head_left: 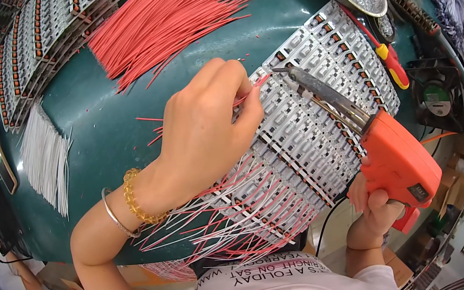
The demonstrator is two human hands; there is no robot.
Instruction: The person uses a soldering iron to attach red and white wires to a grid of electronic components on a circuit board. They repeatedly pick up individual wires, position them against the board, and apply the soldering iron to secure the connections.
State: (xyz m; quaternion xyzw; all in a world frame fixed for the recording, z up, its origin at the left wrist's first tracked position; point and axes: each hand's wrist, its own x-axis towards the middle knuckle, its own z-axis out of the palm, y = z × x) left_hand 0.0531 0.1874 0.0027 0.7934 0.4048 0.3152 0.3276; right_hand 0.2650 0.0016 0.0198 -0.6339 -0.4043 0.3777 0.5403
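Note:
My left hand [204,122] pinches a thin red wire [262,81] between thumb and forefinger, its end at the edge of a panel of small circuit boards [326,131]. My right hand [379,213] is closed around the handle of a red soldering gun [399,150]. The gun's dark tip lies close to the wire's end, over the panel; whether they touch I cannot tell. Red and white wires [251,193] stick out from the panel's near boards, under my left wrist. A couple of loose red wires [149,119] show beside my left hand.
A pile of red wires [160,23] lies at the back, white wires [47,157] at the left. Stacked board panels [42,41] stand back left. At the right are a metal bowl [382,5] of silvery bits, a red-and-yellow-handled screwdriver [393,65] and a fan [439,96].

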